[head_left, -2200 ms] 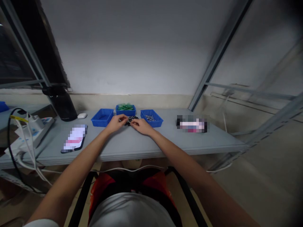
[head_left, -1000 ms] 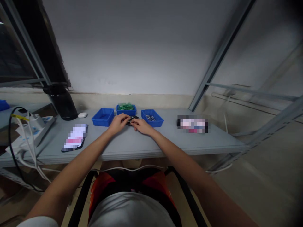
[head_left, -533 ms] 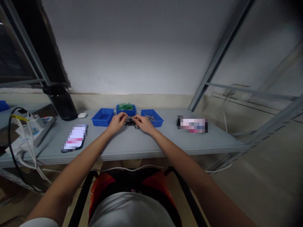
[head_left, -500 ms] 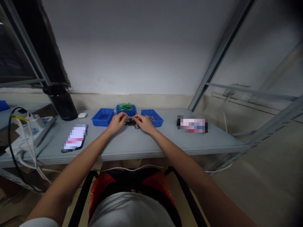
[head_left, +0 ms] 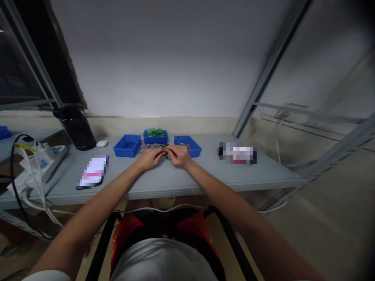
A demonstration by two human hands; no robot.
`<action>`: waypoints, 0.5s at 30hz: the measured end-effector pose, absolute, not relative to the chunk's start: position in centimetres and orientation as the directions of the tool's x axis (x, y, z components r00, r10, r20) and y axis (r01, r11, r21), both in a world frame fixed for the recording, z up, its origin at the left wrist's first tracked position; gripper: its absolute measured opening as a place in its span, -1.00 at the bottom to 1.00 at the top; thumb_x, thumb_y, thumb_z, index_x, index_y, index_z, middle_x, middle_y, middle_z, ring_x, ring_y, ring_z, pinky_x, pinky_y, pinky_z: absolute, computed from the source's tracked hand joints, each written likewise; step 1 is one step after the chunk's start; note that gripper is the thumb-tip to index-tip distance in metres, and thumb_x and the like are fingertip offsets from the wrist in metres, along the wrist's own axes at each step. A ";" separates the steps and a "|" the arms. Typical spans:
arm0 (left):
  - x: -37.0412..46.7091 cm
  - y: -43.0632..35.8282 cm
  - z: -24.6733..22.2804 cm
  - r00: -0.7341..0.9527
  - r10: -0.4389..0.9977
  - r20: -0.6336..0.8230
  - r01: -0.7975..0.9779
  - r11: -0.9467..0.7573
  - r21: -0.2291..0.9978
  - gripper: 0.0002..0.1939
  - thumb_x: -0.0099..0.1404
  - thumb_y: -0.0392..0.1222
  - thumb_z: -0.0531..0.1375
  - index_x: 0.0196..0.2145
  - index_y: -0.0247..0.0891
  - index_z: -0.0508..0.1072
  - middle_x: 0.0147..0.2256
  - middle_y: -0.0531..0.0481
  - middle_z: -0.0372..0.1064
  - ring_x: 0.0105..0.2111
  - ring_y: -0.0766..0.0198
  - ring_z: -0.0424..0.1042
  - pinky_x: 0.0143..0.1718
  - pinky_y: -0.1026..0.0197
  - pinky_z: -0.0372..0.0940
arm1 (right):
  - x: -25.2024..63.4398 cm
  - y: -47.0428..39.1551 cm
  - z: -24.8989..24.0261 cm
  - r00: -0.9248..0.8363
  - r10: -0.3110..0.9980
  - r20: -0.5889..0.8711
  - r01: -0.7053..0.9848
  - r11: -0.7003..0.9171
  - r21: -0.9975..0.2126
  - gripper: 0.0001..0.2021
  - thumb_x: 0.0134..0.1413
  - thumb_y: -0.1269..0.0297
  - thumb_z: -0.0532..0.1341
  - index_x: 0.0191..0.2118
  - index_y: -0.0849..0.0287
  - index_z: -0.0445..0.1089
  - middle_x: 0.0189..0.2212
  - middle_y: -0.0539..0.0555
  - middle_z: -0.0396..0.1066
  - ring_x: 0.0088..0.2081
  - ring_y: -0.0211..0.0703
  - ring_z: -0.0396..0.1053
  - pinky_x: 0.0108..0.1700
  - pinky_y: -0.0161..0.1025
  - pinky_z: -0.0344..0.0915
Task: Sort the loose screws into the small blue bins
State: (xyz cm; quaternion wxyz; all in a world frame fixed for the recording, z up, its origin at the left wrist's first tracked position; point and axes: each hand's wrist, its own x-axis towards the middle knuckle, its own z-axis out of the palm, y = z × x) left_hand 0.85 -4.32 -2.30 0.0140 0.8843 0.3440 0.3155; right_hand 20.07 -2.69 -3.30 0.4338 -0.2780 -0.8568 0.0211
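Note:
My left hand [head_left: 150, 157] and my right hand [head_left: 179, 156] meet fingertip to fingertip above the table. Both are closed in a pinch; what lies in the fingers is too small and too hidden to name. Just behind them spreads a pile of thin silver and dark metal pieces [head_left: 149, 147], partly covered by my fingers. A few small black pieces [head_left: 168, 157] show under the fingertips. Close to my right hand stands a blue tray [head_left: 197, 151] with some silver pieces in it. Another blue tray [head_left: 155, 139], holding green pieces [head_left: 156, 132], is behind the pile.
Left of the pile sits a third blue tray [head_left: 123, 152] with nothing visible in it. A phone [head_left: 93, 171], a white case [head_left: 102, 143], a black bottle [head_left: 77, 128] and a power strip [head_left: 43, 168] are farther left. Another screened device [head_left: 238, 153] lies right.
My hands have drawn closer together and slightly toward me, until the fingertips meet. More of the silver pieces now shows behind my left hand.

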 end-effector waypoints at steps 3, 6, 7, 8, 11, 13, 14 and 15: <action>1.0 -4.3 -2.6 0.584 0.628 0.515 0.625 -0.753 0.209 -0.76 0.38 -0.20 0.03 -0.15 -0.25 0.47 -0.19 -0.14 0.51 -0.26 0.12 0.48 -0.19 0.14 0.31 | 19.9 -2.6 -3.4 -0.487 0.488 0.724 0.466 0.846 -0.258 -0.71 0.24 0.22 0.00 -0.17 0.17 0.44 -0.24 0.20 0.51 -0.23 -0.05 0.45 -0.11 -0.14 0.31; 0.9 -4.3 -2.6 0.549 0.619 0.562 0.625 -0.750 0.215 -0.77 0.37 -0.19 0.03 -0.21 -0.26 0.48 -0.26 -0.13 0.51 -0.32 0.16 0.47 -0.25 0.18 0.30 | 19.9 -2.6 -3.2 -0.416 0.549 0.725 0.520 0.798 -0.306 -0.70 0.27 0.18 -0.01 -0.14 0.15 0.43 -0.28 0.16 0.51 -0.26 -0.10 0.45 -0.13 -0.19 0.30; 0.9 -4.3 -2.6 0.505 0.611 0.610 0.628 -0.745 0.226 -0.76 0.37 -0.18 0.03 -0.21 -0.26 0.48 -0.29 -0.12 0.51 -0.34 0.18 0.46 -0.26 0.19 0.30 | 20.0 -2.6 -3.1 -0.368 0.573 0.732 0.539 0.773 -0.334 -0.69 0.28 0.17 -0.02 -0.13 0.15 0.42 -0.29 0.16 0.50 -0.28 -0.11 0.44 -0.14 -0.20 0.30; 0.8 -4.3 -2.6 0.446 0.599 0.665 0.634 -0.736 0.238 -0.75 0.37 -0.16 0.03 -0.22 -0.27 0.48 -0.32 -0.11 0.50 -0.37 0.21 0.45 -0.28 0.21 0.29 | 20.1 -2.6 -3.0 -0.324 0.590 0.739 0.549 0.754 -0.361 -0.68 0.29 0.17 -0.03 -0.11 0.16 0.42 -0.31 0.16 0.50 -0.29 -0.11 0.44 -0.14 -0.20 0.30; 0.5 -4.3 -2.6 0.282 0.551 0.786 0.657 -0.707 0.260 -0.73 0.37 -0.10 0.03 -0.23 -0.28 0.47 -0.42 -0.07 0.47 -0.47 0.27 0.39 -0.35 0.24 0.26 | 20.2 -2.5 -2.7 -0.285 0.603 0.745 0.532 0.746 -0.400 -0.69 0.30 0.18 -0.02 -0.10 0.18 0.41 -0.32 0.15 0.49 -0.31 -0.11 0.44 -0.15 -0.20 0.29; 0.3 -4.3 -2.7 0.250 0.515 0.820 0.653 -0.715 0.249 -0.74 0.36 -0.09 0.03 -0.26 -0.28 0.45 -0.47 -0.04 0.43 -0.52 0.30 0.34 -0.40 0.25 0.24 | 20.0 -2.5 -2.6 -0.332 0.603 0.725 0.505 0.763 -0.403 -0.71 0.30 0.19 -0.01 -0.10 0.16 0.40 -0.28 0.15 0.50 -0.28 -0.10 0.45 -0.13 -0.19 0.29; 0.2 -4.3 -2.7 0.252 0.496 0.831 0.644 -0.727 0.239 -0.75 0.35 -0.10 0.03 -0.28 -0.27 0.44 -0.49 -0.03 0.41 -0.54 0.30 0.32 -0.41 0.25 0.23 | 20.0 -2.5 -2.6 -0.364 0.602 0.711 0.493 0.772 -0.402 -0.72 0.31 0.20 -0.01 -0.10 0.15 0.40 -0.25 0.14 0.50 -0.25 -0.10 0.45 -0.12 -0.19 0.29; 0.1 -4.3 -2.7 0.261 0.477 0.840 0.633 -0.741 0.224 -0.76 0.35 -0.11 0.02 -0.29 -0.27 0.43 -0.50 -0.02 0.40 -0.55 0.31 0.31 -0.42 0.25 0.22 | 19.9 -2.6 -2.6 -0.397 0.598 0.696 0.481 0.782 -0.397 -0.74 0.31 0.21 0.00 -0.10 0.14 0.40 -0.22 0.14 0.50 -0.22 -0.09 0.45 -0.11 -0.19 0.29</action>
